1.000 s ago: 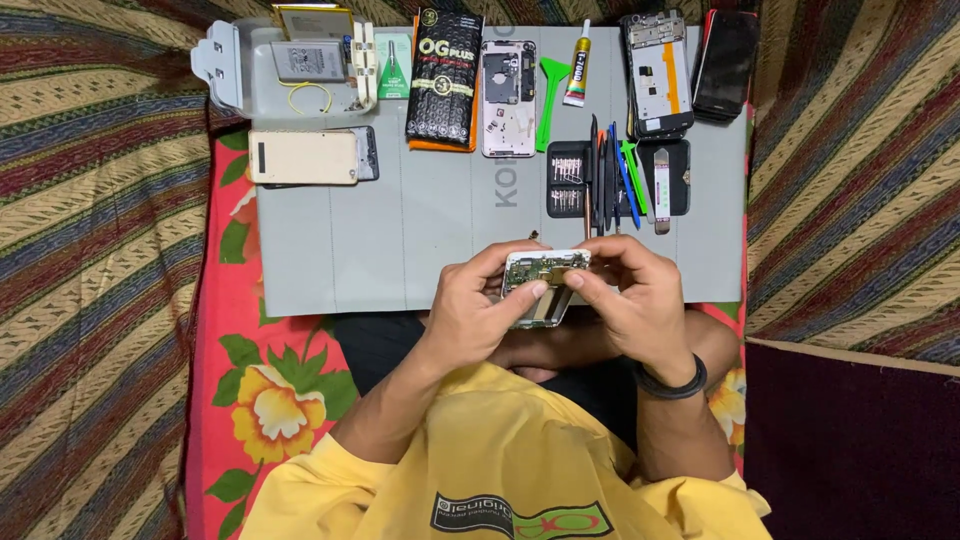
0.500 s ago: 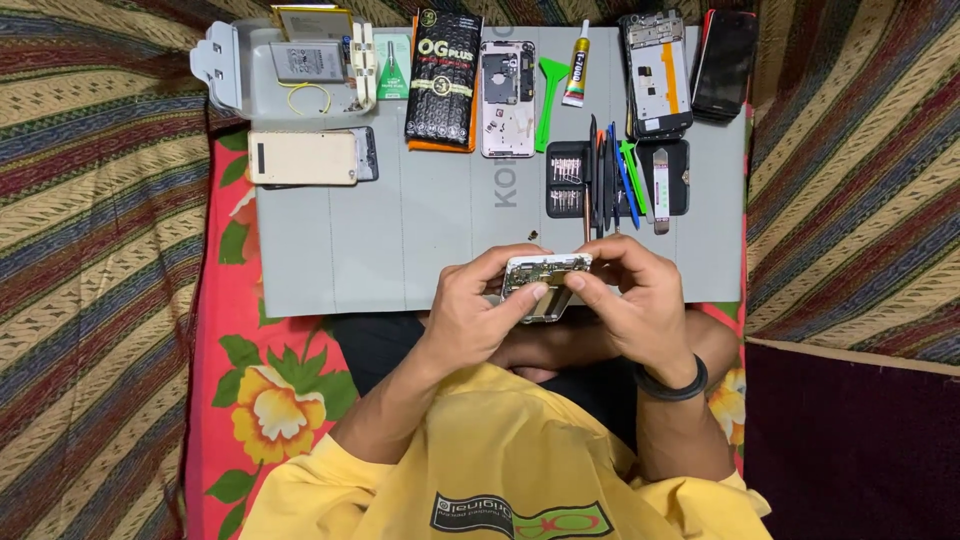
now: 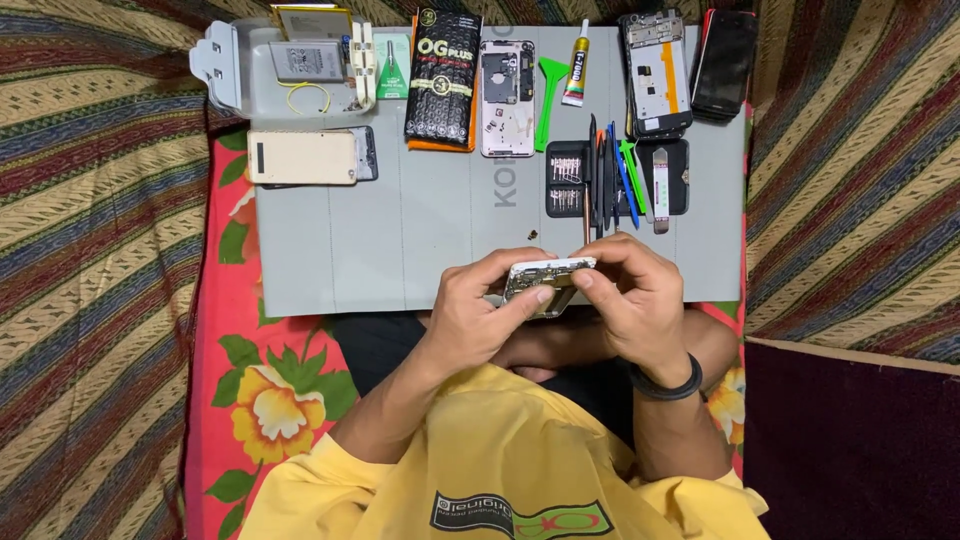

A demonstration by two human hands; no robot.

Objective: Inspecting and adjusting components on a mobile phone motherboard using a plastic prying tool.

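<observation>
Now | black package (image 3: 442, 78) top-centre | both hands hold phone frame (image 3: 548, 278)

Grey mat (image 3: 400, 250) w/ phone parts (image 3: 506, 98), tools (image 3: 612, 180), glue tube (image 3: 575, 65).

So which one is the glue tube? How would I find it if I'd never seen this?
Start at the grey work mat and follow its far edge. Between an opened phone back and a stripped phone frame with an orange strip lies the glue tube, just right of a green plastic pry tool. It is the only small, thin tube there, pale with a narrow nozzle pointing away.
</observation>
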